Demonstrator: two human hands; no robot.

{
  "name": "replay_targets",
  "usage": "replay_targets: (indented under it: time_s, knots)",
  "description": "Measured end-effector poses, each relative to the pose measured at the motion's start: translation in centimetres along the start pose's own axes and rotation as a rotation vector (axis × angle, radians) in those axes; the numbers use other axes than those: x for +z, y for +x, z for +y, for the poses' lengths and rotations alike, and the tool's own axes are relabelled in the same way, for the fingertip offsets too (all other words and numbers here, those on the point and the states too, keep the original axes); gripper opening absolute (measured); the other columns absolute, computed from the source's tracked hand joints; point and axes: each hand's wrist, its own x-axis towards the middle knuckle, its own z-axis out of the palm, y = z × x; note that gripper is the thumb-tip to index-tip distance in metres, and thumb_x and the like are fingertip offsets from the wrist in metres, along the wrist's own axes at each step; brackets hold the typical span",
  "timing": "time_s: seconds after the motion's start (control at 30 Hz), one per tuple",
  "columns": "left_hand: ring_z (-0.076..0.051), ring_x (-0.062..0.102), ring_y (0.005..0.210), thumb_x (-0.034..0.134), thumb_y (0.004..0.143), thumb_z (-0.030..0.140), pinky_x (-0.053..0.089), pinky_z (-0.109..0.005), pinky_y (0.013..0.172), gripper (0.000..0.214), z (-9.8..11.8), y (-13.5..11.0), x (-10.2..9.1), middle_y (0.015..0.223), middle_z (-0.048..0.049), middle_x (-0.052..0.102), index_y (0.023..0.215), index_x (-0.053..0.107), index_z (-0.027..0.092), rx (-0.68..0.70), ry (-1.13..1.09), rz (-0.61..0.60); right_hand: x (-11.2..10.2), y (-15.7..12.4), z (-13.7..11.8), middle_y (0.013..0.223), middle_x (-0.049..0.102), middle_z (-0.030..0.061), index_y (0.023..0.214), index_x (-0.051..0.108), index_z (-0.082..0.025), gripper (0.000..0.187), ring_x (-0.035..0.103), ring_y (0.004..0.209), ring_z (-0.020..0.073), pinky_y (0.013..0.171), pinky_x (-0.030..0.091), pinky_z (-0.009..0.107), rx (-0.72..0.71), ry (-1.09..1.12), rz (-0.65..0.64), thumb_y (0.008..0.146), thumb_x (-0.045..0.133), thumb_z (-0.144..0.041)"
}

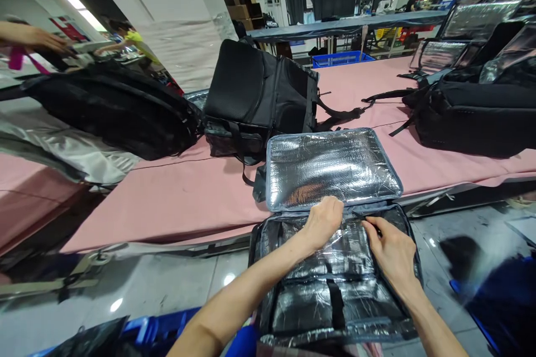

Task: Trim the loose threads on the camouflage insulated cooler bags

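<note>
An insulated bag point(322, 295) with silver foil lining lies open in front of me, its foil-lined lid point(335, 164) folded back onto the pink table. A black strap point(335, 304) crosses the lining inside. My left hand point(324, 223) is closed at the hinge edge between lid and body; its fingertips are hidden, so what it grips does not show. To its right, my right hand point(391, 248) is closed in a pinch near the same edge. A small dark pointed thing shows at its fingers, too small to name.
A black backpack point(255, 95) stands behind the lid on the pink table point(180, 195). Another black bag point(113, 106) lies left, where a person's hand point(33, 36) reaches in. More black bags point(481, 111) lie right. A blue crate point(341, 59) sits beyond the table.
</note>
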Motion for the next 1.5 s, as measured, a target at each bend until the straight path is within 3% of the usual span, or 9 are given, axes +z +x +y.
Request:
replay_targets:
  time_s: [0.33,0.43,0.6,0.77,0.9,1.1,1.2,1.33,1.5]
  knots:
    - [-0.015,0.053,0.078,0.035,0.09,0.011,0.047,-0.026,0.067,0.018,0.1,-0.8,-0.7,0.078,-0.0057,0.056,0.082,0.05,0.014,-0.08,-0.216,0.161,0.9,0.5,-1.9,0.08,0.07,0.0038,0.085,0.068,-0.02,0.034,0.063,0.068,0.0165,0.058,0.035,0.025,0.024,0.174,-0.148,0.09,0.04,-0.039]
    - [-0.015,0.054,0.079,0.036,0.092,0.015,0.047,-0.027,0.069,0.017,-0.6,-1.9,-1.9,0.08,-0.0056,0.057,0.085,0.052,0.014,-0.094,-0.197,0.153,1.2,0.4,-0.8,0.083,0.069,0.0042,0.087,0.067,-0.021,0.033,0.061,0.068,0.0173,0.062,0.038,0.026,0.213,0.409,-0.229,0.085,0.046,-0.046]
    - [-0.019,0.054,0.092,0.044,0.091,0.017,0.045,-0.033,0.077,0.021,-1.4,-5.4,-2.9,0.1,-0.0092,0.062,0.108,0.053,0.013,-0.034,-0.075,0.1,3.8,0.3,-1.5,0.074,0.065,0.0037,0.078,0.064,-0.016,0.04,0.056,0.067,0.0173,0.063,0.041,0.027,0.679,1.046,-0.305,0.057,0.073,-0.049]
    - [-0.02,0.053,0.097,0.042,0.091,0.015,0.044,-0.034,0.081,0.024,-1.8,-6.6,-2.4,0.106,-0.0107,0.062,0.112,0.053,0.01,0.062,-0.07,0.083,6.9,-0.1,-4.2,0.046,0.039,-0.0055,0.054,0.046,-0.018,0.045,0.032,0.044,0.0082,0.044,0.027,0.023,0.796,1.142,-0.263,0.064,0.065,-0.058]
    - [-0.015,0.055,0.085,0.044,0.09,0.017,0.045,-0.028,0.075,0.019,-2.5,-5.1,-3.1,0.092,-0.0059,0.064,0.099,0.061,0.015,-0.043,-0.184,0.01,8.0,-0.6,-3.7,0.047,0.034,-0.0069,0.052,0.043,-0.018,0.047,0.027,0.046,0.007,0.044,0.022,0.023,0.819,1.17,-0.22,0.057,0.071,-0.055]
    - [-0.017,0.056,0.082,0.051,0.087,0.027,0.041,-0.024,0.06,0.017,-2.6,-0.8,-4.5,0.082,-0.0032,0.062,0.084,0.066,0.02,-0.161,-0.139,-0.376,8.4,-0.7,-2.8,0.048,0.034,-0.0062,0.05,0.044,-0.017,0.047,0.027,0.047,0.0069,0.044,0.021,0.022,0.8,1.181,-0.219,0.055,0.072,-0.055]
    - [-0.017,0.057,0.079,0.053,0.085,0.024,0.038,-0.024,0.057,0.017,-2.8,0.3,-5.0,0.077,-0.0029,0.062,0.076,0.066,0.019,-0.151,-0.128,-0.461,8.3,-0.7,-2.7,0.048,0.034,-0.0061,0.05,0.044,-0.017,0.047,0.027,0.046,0.0068,0.044,0.021,0.022,0.781,1.178,-0.234,0.056,0.072,-0.054]
    - [-0.017,0.058,0.077,0.05,0.083,0.015,0.039,-0.024,0.058,0.016,-4.9,-0.5,-6.1,0.08,-0.0042,0.063,0.075,0.064,0.015,-0.213,-0.109,-0.426,8.1,-0.8,-2.6,0.048,0.033,-0.006,0.05,0.042,-0.018,0.047,0.027,0.047,0.0073,0.044,0.021,0.023,0.76,1.177,-0.247,0.058,0.072,-0.054]
    - [-0.012,0.059,0.072,0.05,0.087,0.023,0.043,-0.023,0.065,0.017,-8.1,-4.5,-7.5,0.082,0.0005,0.065,0.079,0.064,0.019,-0.482,-0.228,-0.204,8.1,-0.8,-2.4,0.047,0.033,-0.0059,0.05,0.043,-0.018,0.047,0.027,0.047,0.0077,0.045,0.02,0.023,0.755,1.178,-0.251,0.058,0.072,-0.054]
